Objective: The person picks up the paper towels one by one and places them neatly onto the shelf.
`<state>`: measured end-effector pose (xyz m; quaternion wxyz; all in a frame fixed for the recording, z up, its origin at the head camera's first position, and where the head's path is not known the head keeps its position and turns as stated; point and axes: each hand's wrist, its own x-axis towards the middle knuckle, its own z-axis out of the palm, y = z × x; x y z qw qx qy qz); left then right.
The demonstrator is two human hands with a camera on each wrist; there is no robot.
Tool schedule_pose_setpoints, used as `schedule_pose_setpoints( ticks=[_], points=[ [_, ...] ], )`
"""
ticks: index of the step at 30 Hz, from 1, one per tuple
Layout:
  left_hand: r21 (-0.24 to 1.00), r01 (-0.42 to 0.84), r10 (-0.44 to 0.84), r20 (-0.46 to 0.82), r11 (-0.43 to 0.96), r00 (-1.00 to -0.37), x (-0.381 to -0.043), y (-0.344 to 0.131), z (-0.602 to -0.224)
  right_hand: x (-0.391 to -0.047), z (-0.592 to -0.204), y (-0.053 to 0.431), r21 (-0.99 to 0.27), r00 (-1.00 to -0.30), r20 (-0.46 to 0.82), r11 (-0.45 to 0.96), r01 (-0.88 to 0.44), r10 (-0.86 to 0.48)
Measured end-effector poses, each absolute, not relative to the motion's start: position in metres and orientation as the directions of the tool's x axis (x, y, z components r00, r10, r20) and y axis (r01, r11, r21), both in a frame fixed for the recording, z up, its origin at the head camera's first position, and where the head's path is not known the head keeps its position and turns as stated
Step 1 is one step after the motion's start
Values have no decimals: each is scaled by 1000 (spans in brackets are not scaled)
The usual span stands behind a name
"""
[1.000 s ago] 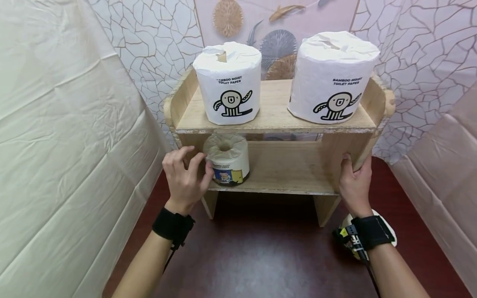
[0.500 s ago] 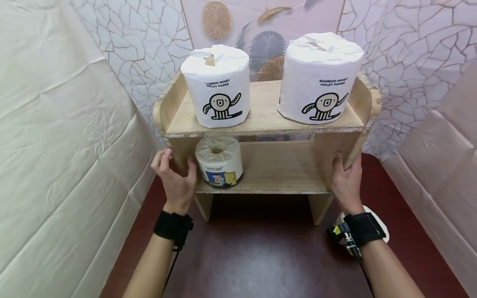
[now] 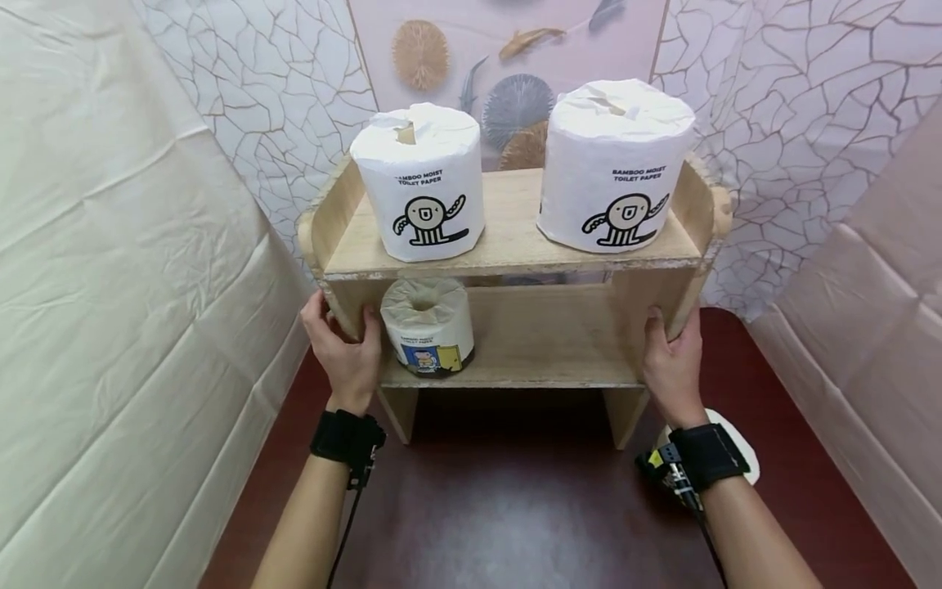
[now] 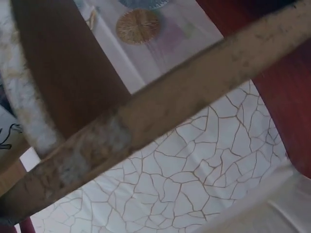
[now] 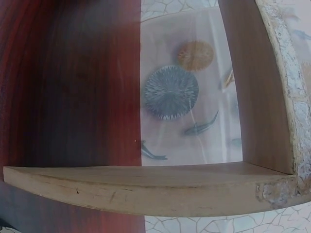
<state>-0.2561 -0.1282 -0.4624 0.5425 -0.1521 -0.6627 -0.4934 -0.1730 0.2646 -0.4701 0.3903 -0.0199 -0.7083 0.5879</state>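
A two-tier wooden shelf [image 3: 515, 266] stands between both hands. My left hand [image 3: 346, 356] grips its left side panel, thumb on the inner face and fingers round the outside. On the opposite side panel, my right hand [image 3: 675, 368] holds on in the same way. Two white-wrapped toilet paper rolls, a left one [image 3: 423, 184] and a larger right one [image 3: 618, 168], stand upright on the upper tier. A smaller toilet paper roll [image 3: 428, 331] with a blue and yellow print sits on the lower tier, close to my left thumb. Neither hand shows in the wrist views; shelf edges [image 4: 160, 107] [image 5: 155, 191] do.
Beneath the shelf is a dark red tabletop [image 3: 500, 507]. Another roll [image 3: 739, 442] is partly hidden behind my right wrist. Pale cloth hangs at the left [image 3: 110, 311] and right [image 3: 868, 311], with a patterned wall [image 3: 272, 90] behind.
My left hand has moved from beside the lower roll to the left side panel and now grips it. The right hand keeps its hold. The whole scene has shifted left in view.
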Motion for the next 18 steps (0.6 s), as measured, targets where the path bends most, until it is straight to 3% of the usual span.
schedule_pose_setpoints(
  ticks=[8, 15, 18],
  points=[
    [597, 691, -368, 800, 407, -475, -261, -129, -473, -177, -467, 261, -842, -683, 540, 315, -439, 491],
    [715, 607, -314, 699, 348, -643, -256, -130, -475, -175, -468, 259, -848, -680, 530, 325, -419, 507],
    [741, 575, -286, 667, 346, -688, -255, -132, -476, -174, -469, 260, -848, -672, 530, 326, -418, 518]
  ],
)
